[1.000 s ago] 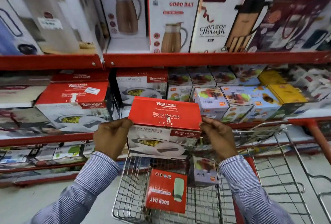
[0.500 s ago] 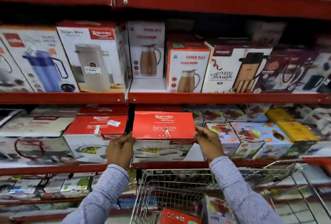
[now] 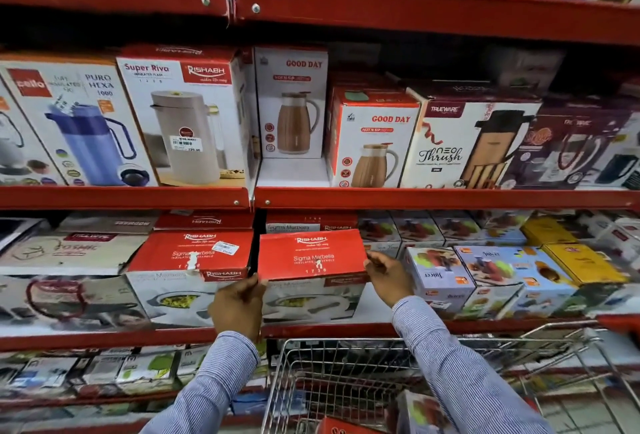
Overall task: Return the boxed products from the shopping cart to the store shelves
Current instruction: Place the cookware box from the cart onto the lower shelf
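Observation:
A red-topped Rishabh Sigma Marbella casserole box (image 3: 311,257) rests on the red middle shelf (image 3: 346,329), beside a matching box (image 3: 190,257) on its left. My left hand (image 3: 239,305) grips its lower left front corner. My right hand (image 3: 389,276) holds its right side. Below, the wire shopping cart (image 3: 346,364) holds a red box (image 3: 341,426) and a juicer box (image 3: 415,413), both only partly visible.
Juicer boxes (image 3: 440,277) and yellow boxes (image 3: 581,263) fill the shelf to the right. Flask and jug boxes (image 3: 374,142) stand on the shelf above. More Rishabh boxes (image 3: 311,222) lie behind. A lower shelf (image 3: 104,374) holds small boxes.
Both hands lifted the casserole box out of the cart, up and forward onto the middle shelf next to the matching box. The view has tilted upward.

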{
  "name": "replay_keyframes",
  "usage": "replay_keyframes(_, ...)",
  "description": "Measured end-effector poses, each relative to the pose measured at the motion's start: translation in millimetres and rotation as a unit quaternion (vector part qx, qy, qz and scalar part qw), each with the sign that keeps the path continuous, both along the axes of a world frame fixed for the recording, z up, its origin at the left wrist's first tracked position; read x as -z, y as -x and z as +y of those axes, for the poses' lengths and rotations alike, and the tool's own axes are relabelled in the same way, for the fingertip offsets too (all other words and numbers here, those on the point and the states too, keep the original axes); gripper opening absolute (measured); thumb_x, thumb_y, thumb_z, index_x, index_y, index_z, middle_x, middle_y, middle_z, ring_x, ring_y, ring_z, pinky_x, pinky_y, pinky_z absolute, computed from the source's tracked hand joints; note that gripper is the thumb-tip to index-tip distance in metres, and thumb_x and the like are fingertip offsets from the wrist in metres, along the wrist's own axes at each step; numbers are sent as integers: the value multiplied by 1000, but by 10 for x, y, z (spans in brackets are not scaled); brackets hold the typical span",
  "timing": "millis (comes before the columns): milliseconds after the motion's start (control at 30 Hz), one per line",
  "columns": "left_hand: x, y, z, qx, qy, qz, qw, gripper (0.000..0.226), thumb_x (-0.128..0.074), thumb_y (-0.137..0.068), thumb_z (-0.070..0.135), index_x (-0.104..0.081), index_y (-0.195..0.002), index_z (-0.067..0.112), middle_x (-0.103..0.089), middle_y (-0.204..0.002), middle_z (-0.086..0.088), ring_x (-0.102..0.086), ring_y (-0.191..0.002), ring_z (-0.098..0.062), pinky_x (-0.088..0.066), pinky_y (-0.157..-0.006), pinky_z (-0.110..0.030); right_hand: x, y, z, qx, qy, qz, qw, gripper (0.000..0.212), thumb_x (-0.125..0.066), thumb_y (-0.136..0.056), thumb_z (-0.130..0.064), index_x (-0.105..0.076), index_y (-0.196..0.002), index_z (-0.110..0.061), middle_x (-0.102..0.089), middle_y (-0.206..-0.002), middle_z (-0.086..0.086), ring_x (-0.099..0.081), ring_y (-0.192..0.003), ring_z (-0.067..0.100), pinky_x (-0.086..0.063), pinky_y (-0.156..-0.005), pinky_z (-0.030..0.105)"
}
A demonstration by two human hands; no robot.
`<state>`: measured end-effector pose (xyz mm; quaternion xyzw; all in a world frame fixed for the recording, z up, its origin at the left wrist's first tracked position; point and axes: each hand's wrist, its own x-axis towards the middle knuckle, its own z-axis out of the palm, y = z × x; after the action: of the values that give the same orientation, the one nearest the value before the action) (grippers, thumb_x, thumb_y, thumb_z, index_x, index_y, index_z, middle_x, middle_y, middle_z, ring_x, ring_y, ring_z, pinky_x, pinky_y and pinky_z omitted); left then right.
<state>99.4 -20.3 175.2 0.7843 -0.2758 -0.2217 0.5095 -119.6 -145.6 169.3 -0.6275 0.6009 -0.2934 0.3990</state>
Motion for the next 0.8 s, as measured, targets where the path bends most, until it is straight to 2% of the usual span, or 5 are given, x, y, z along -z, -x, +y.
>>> replay_keyframes(233,62,56,-98,-4,8,-3,1000,32,-71,-86,24,-73,-116,14,-77,-107,-13,-69,-93,-21,-46,-96,-31,382,135,-322,-80,-58,-54,994,56,-54,-85,-44,-46,-139,-31,-61,-134,-2,-59,-120,18,-43,-108,49)
replay_keyframes(433,229,212,-33,51,10,-71,996,44,-69,-87,20,-62,-129,10,-74,-91,-8,-62,-67,-12,-48,-72,-21,111,157,0,-115,-79,-85,987,59,-54,-94,-22,-31,-147,-31,-49,-144,-3,-49,-130,15,-39,-111,38)
replay_keyframes(567,413,410,-14,118,24,-138,983,54,-72,-84,22,-56,-135,15,-60,-134,-16,-64,-110,-29,-56,-86,-33,176,350,202,-112,-30,-84,990,61,-56,-94,-26,-29,-149,-27,-37,-153,-5,-38,-139,13,-36,-107,32)
replay_keyframes(667,517,674,-10,206,7,-205,957,60,-63,-85,40,-49,-140,19,-45,-151,-6,-45,-137,-25,-38,-114,-43,334,606,376,-88,-7,-88,992,62,-58,-92,-32,-30,-148,-33,-36,-153,-9,-34,-139,8,-37,-111,35)
replay_keyframes(800,757,1083,-69,318,-28,-270,908,68,-56,-88,48,-39,-147,21,-31,-160,-3,-30,-147,-23,-28,-119,-38,641,1017,559,-52,78,-2,996,58,-55,-91,-39,-39,-145,-22,-39,-153,-3,-34,-141,10,-31,-116,34)
